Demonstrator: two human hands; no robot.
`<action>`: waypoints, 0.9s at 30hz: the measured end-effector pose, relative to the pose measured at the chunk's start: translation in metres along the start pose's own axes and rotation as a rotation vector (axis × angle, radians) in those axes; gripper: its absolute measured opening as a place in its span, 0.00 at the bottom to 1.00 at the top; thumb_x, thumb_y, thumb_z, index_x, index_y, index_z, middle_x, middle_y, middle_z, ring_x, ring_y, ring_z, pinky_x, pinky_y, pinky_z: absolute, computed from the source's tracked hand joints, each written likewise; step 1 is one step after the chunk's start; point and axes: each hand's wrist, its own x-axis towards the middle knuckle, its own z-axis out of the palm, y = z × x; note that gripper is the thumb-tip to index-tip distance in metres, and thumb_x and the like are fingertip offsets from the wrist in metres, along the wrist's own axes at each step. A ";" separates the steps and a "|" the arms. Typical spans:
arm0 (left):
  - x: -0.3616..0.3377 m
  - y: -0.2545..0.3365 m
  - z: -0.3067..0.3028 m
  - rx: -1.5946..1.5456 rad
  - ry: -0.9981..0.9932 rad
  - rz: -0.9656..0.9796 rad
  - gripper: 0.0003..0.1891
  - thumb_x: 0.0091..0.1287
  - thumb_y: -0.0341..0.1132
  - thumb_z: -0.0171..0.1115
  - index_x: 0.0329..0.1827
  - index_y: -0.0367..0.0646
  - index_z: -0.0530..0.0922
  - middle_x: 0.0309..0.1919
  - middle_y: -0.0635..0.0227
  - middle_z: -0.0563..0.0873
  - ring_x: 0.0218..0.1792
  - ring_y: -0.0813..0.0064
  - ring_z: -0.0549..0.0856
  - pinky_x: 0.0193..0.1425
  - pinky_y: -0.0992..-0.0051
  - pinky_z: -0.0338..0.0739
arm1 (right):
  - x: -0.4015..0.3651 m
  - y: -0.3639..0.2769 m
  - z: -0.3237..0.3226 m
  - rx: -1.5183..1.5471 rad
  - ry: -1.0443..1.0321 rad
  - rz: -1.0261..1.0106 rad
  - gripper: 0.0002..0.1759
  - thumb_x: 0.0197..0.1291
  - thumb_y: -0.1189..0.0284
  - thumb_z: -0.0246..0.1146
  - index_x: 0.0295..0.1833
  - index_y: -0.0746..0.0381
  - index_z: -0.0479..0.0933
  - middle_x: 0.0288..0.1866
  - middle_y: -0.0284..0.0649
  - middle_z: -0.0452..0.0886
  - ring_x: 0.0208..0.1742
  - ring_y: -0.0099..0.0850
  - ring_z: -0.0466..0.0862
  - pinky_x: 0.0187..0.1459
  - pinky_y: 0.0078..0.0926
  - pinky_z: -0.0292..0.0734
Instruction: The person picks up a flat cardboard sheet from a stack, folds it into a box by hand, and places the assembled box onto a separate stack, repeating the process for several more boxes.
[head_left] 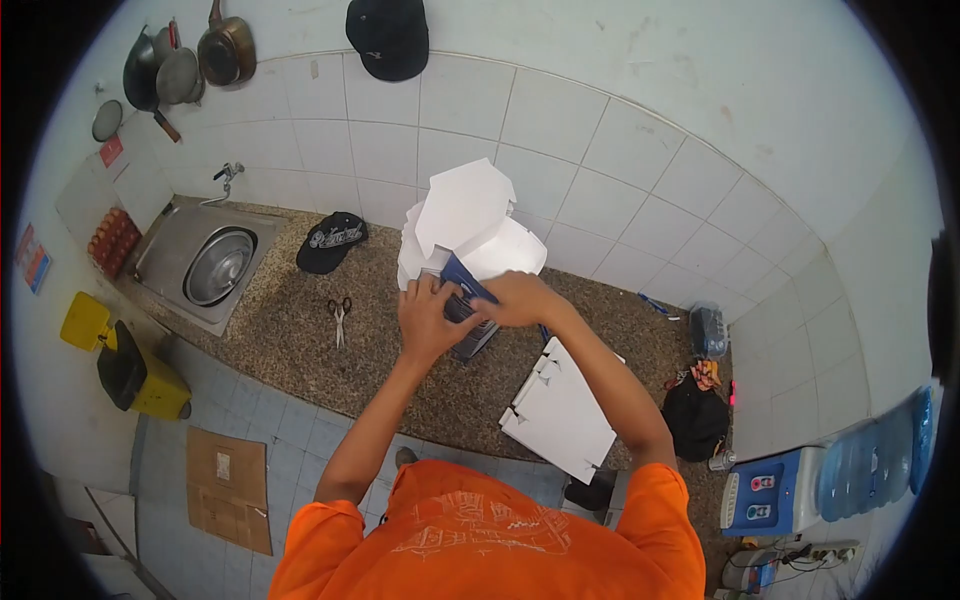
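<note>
One blue carton (462, 275): probably light, stiff, creasable; best taken by its side walls. Grip: left hand (425, 322) and right hand (517, 300) pinching its upper part.

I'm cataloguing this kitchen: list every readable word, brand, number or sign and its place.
No text reads with certainty.
Counter cap: script lettering, too blurred.
Wall cap: mark too small.
Orange shirt: print too faint.
Blue box: print too small.
Wall posters: too blurred.
Cardboard label: likewise.

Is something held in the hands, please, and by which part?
The left hand and right hand hold a blue box around its upper end.
</note>
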 end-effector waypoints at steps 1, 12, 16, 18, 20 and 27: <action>-0.004 -0.003 0.006 0.004 -0.001 0.005 0.27 0.50 0.61 0.81 0.42 0.50 0.88 0.38 0.70 0.79 0.46 0.62 0.80 0.48 0.58 0.72 | 0.015 -0.011 -0.001 -0.044 0.089 0.124 0.16 0.70 0.59 0.63 0.48 0.62 0.80 0.39 0.52 0.88 0.43 0.53 0.88 0.46 0.52 0.82; -0.015 -0.001 0.009 -0.087 -0.206 -0.335 0.51 0.46 0.58 0.85 0.73 0.50 0.71 0.56 0.58 0.84 0.50 0.51 0.90 0.46 0.55 0.86 | 0.069 -0.021 0.047 -0.158 0.289 0.215 0.14 0.67 0.63 0.60 0.43 0.65 0.79 0.33 0.55 0.87 0.37 0.54 0.89 0.39 0.53 0.83; -0.032 -0.015 0.030 -0.254 -0.104 -0.279 0.49 0.47 0.54 0.85 0.73 0.51 0.71 0.57 0.57 0.84 0.53 0.50 0.89 0.48 0.55 0.86 | 0.065 -0.026 0.064 -0.071 0.338 0.243 0.15 0.66 0.63 0.58 0.42 0.65 0.80 0.33 0.57 0.86 0.36 0.55 0.89 0.39 0.54 0.83; -0.031 -0.013 0.033 -0.374 -0.062 -0.265 0.50 0.46 0.52 0.86 0.73 0.50 0.70 0.62 0.56 0.82 0.60 0.48 0.85 0.53 0.55 0.84 | 0.063 -0.024 0.057 -0.006 0.331 0.307 0.17 0.68 0.59 0.57 0.41 0.64 0.81 0.35 0.55 0.87 0.41 0.54 0.89 0.43 0.56 0.82; -0.036 -0.004 0.030 -0.361 -0.009 -0.208 0.47 0.48 0.49 0.85 0.72 0.50 0.72 0.64 0.58 0.80 0.64 0.48 0.81 0.59 0.53 0.81 | 0.062 -0.014 0.041 0.027 0.477 0.342 0.19 0.70 0.57 0.56 0.42 0.62 0.81 0.39 0.52 0.88 0.44 0.54 0.88 0.47 0.57 0.81; -0.026 0.021 0.028 -0.137 -0.087 0.216 0.24 0.63 0.34 0.74 0.62 0.55 0.81 0.65 0.64 0.78 0.75 0.49 0.69 0.75 0.40 0.59 | 0.080 0.117 0.011 0.061 0.374 0.645 0.28 0.78 0.50 0.45 0.57 0.59 0.83 0.56 0.55 0.87 0.59 0.53 0.86 0.62 0.57 0.77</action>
